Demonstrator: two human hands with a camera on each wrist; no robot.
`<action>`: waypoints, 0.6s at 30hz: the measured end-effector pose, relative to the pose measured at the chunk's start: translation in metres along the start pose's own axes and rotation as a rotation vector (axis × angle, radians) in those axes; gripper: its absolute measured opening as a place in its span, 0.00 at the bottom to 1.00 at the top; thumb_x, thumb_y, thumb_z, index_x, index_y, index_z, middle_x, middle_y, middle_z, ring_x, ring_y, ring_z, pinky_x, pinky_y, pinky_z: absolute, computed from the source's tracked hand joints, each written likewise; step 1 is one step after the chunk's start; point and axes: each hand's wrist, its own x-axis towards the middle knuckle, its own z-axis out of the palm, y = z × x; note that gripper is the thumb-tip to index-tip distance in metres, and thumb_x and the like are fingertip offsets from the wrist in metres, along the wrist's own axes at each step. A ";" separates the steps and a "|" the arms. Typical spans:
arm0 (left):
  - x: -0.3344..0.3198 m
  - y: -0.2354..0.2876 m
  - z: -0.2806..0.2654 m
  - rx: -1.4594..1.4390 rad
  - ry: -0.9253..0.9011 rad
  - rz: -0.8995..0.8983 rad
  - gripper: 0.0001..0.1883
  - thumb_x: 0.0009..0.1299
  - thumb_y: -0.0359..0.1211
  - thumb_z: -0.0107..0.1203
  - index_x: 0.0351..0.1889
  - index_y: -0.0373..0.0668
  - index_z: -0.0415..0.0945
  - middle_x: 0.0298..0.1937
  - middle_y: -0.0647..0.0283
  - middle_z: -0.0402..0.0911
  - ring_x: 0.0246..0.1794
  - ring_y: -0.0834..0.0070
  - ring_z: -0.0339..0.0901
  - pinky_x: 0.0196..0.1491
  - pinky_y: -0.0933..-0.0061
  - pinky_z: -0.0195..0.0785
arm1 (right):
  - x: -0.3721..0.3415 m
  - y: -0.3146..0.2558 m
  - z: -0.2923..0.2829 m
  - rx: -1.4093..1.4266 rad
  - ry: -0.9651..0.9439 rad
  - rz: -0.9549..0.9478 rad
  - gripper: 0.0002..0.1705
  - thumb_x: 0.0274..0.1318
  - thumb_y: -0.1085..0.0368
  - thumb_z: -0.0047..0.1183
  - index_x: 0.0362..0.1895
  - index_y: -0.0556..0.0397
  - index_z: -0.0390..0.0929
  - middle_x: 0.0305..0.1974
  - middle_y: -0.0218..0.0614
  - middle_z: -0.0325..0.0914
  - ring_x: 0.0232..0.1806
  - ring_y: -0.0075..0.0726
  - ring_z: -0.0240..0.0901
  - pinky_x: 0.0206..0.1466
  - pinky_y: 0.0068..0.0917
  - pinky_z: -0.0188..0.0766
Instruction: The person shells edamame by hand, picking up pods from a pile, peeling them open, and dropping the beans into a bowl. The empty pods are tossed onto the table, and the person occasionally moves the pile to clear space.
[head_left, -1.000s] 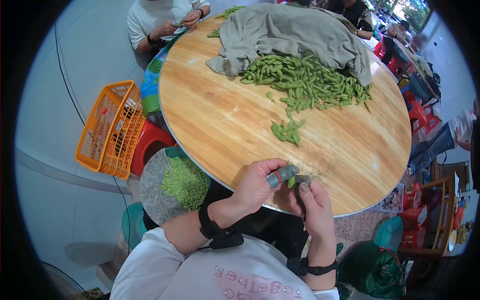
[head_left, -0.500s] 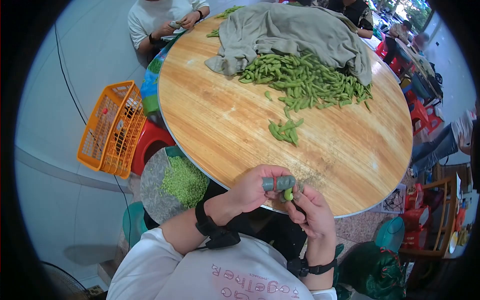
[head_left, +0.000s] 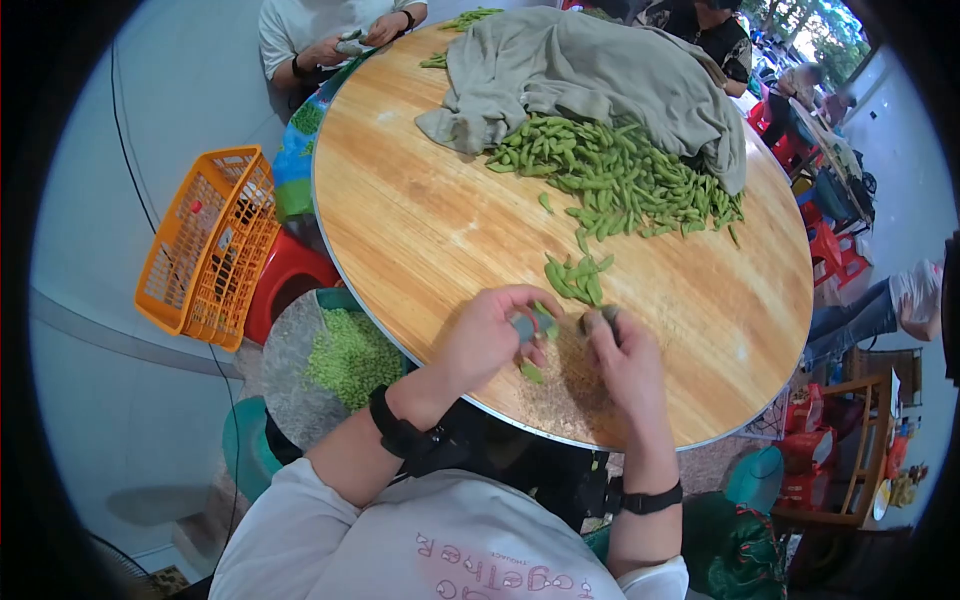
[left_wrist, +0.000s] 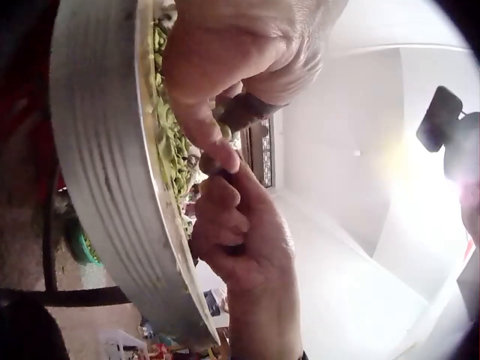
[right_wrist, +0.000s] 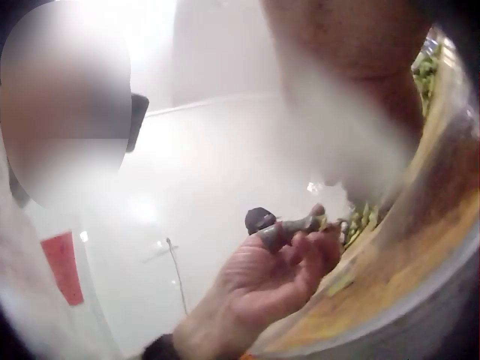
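Observation:
In the head view my left hand (head_left: 482, 338) is over the table's near edge, its finger wearing a grey cover with a red band. A green soybean pod (head_left: 547, 312) sits pinched at its fingertips. Just below those fingers shows another green pod piece (head_left: 531, 373). My right hand (head_left: 630, 365) is a short way to the right, fingers curled, with something dark at the tips; I cannot tell whether it holds anything. A few loose pods (head_left: 578, 280) lie just beyond both hands. Farther back spreads a large heap of pods (head_left: 630, 185), partly under a grey cloth (head_left: 590, 75).
The round wooden table (head_left: 400, 210) has crumbs near its front edge. Left and below, shelled green beans (head_left: 352, 358) fill a lined container. An orange crate (head_left: 205, 250) stands by a red stool (head_left: 295, 275). Another person (head_left: 335, 40) sits at the far left.
Both hands have moved forward over the table and apart from each other. A pod piece now shows below my left fingers. The right hand is closer to the small group of pods.

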 end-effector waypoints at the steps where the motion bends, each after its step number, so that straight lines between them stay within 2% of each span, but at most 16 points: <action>1: 0.005 0.000 -0.004 -0.038 0.033 0.035 0.10 0.63 0.21 0.41 0.37 0.38 0.75 0.27 0.68 0.73 0.22 0.84 0.69 0.23 0.83 0.63 | 0.009 -0.001 -0.001 -0.381 0.186 -0.224 0.13 0.52 0.61 0.53 0.31 0.59 0.71 0.20 0.45 0.74 0.22 0.45 0.73 0.26 0.33 0.67; 2: 0.006 0.001 -0.005 -0.044 0.034 0.036 0.10 0.63 0.21 0.41 0.37 0.38 0.75 0.27 0.68 0.73 0.22 0.84 0.69 0.23 0.83 0.63 | 0.015 -0.002 -0.001 -0.387 0.183 -0.225 0.13 0.52 0.61 0.53 0.31 0.59 0.71 0.20 0.45 0.74 0.22 0.45 0.73 0.26 0.33 0.67; 4: 0.008 0.002 -0.006 0.283 0.082 0.084 0.14 0.58 0.18 0.41 0.36 0.38 0.75 0.27 0.68 0.72 0.22 0.83 0.66 0.26 0.82 0.60 | 0.023 -0.003 0.001 -0.675 0.205 -0.264 0.12 0.49 0.62 0.54 0.31 0.60 0.71 0.22 0.54 0.73 0.27 0.58 0.72 0.29 0.44 0.68; 5: 0.008 -0.001 -0.007 0.279 0.083 0.086 0.14 0.58 0.18 0.41 0.36 0.38 0.75 0.27 0.68 0.72 0.22 0.83 0.66 0.26 0.82 0.60 | 0.024 -0.004 0.004 -0.766 0.202 -0.234 0.11 0.48 0.64 0.53 0.29 0.59 0.69 0.21 0.53 0.73 0.26 0.59 0.71 0.29 0.46 0.68; 7: 0.006 -0.009 -0.007 0.554 0.000 0.205 0.18 0.52 0.16 0.41 0.38 0.37 0.75 0.29 0.65 0.74 0.27 0.80 0.68 0.31 0.81 0.62 | 0.020 -0.002 0.003 -0.788 0.178 -0.249 0.10 0.48 0.64 0.53 0.28 0.58 0.69 0.20 0.53 0.73 0.26 0.59 0.71 0.29 0.46 0.67; 9: -0.001 -0.012 -0.004 0.621 -0.062 0.223 0.19 0.52 0.16 0.42 0.41 0.38 0.75 0.31 0.63 0.74 0.29 0.78 0.70 0.33 0.79 0.63 | 0.011 0.004 0.002 -0.804 0.150 -0.258 0.09 0.48 0.65 0.52 0.27 0.58 0.69 0.20 0.53 0.72 0.26 0.60 0.71 0.28 0.47 0.67; 11: -0.011 -0.012 0.004 0.694 -0.131 0.242 0.21 0.51 0.15 0.43 0.43 0.39 0.75 0.32 0.61 0.75 0.31 0.75 0.72 0.35 0.76 0.65 | 0.001 0.013 -0.001 -0.670 0.209 -0.294 0.09 0.48 0.66 0.53 0.25 0.58 0.69 0.19 0.55 0.70 0.22 0.57 0.69 0.26 0.43 0.66; 12: -0.018 -0.010 0.010 0.783 -0.255 0.283 0.22 0.52 0.16 0.44 0.44 0.40 0.75 0.33 0.60 0.76 0.32 0.72 0.73 0.36 0.75 0.66 | -0.003 0.022 -0.004 -0.670 0.210 -0.293 0.09 0.48 0.66 0.53 0.25 0.58 0.69 0.19 0.55 0.70 0.22 0.57 0.69 0.26 0.43 0.66; 13: -0.024 -0.011 0.015 0.870 -0.382 0.321 0.22 0.52 0.17 0.46 0.46 0.41 0.75 0.34 0.59 0.76 0.33 0.69 0.74 0.37 0.73 0.67 | -0.007 0.034 -0.008 -0.512 0.210 -0.241 0.08 0.49 0.67 0.53 0.25 0.59 0.69 0.18 0.49 0.70 0.19 0.49 0.67 0.25 0.37 0.65; 14: -0.028 -0.014 0.018 0.871 -0.385 0.319 0.22 0.52 0.17 0.46 0.46 0.41 0.75 0.34 0.59 0.76 0.33 0.69 0.74 0.37 0.73 0.67 | -0.012 0.042 -0.010 -0.354 0.211 -0.190 0.09 0.50 0.67 0.52 0.25 0.59 0.70 0.16 0.44 0.70 0.17 0.40 0.66 0.23 0.31 0.63; 15: -0.030 -0.014 0.023 0.887 -0.282 0.417 0.21 0.53 0.18 0.49 0.47 0.42 0.74 0.34 0.58 0.76 0.33 0.68 0.75 0.37 0.73 0.68 | -0.018 0.039 -0.011 -0.352 0.215 -0.187 0.09 0.50 0.67 0.52 0.25 0.59 0.70 0.16 0.44 0.70 0.17 0.40 0.66 0.23 0.31 0.63; 16: -0.032 -0.011 0.027 0.899 -0.179 0.515 0.21 0.54 0.20 0.52 0.48 0.43 0.74 0.34 0.58 0.76 0.33 0.67 0.75 0.36 0.72 0.68 | -0.025 0.035 -0.012 -0.139 0.142 -0.101 0.08 0.51 0.67 0.53 0.26 0.59 0.70 0.16 0.36 0.69 0.17 0.31 0.63 0.22 0.25 0.60; 17: -0.035 -0.006 0.032 0.809 -0.159 0.432 0.21 0.54 0.23 0.56 0.48 0.43 0.73 0.32 0.60 0.75 0.32 0.68 0.74 0.34 0.73 0.68 | -0.033 0.030 -0.012 0.074 0.067 -0.016 0.08 0.52 0.67 0.53 0.27 0.59 0.71 0.16 0.29 0.67 0.17 0.22 0.60 0.21 0.20 0.57; 18: -0.035 -0.006 0.034 0.812 -0.163 0.432 0.21 0.54 0.23 0.56 0.48 0.43 0.73 0.32 0.60 0.75 0.32 0.68 0.74 0.34 0.73 0.68 | -0.040 0.023 -0.012 0.077 0.070 -0.015 0.08 0.52 0.67 0.53 0.27 0.59 0.71 0.16 0.29 0.67 0.17 0.22 0.60 0.21 0.20 0.57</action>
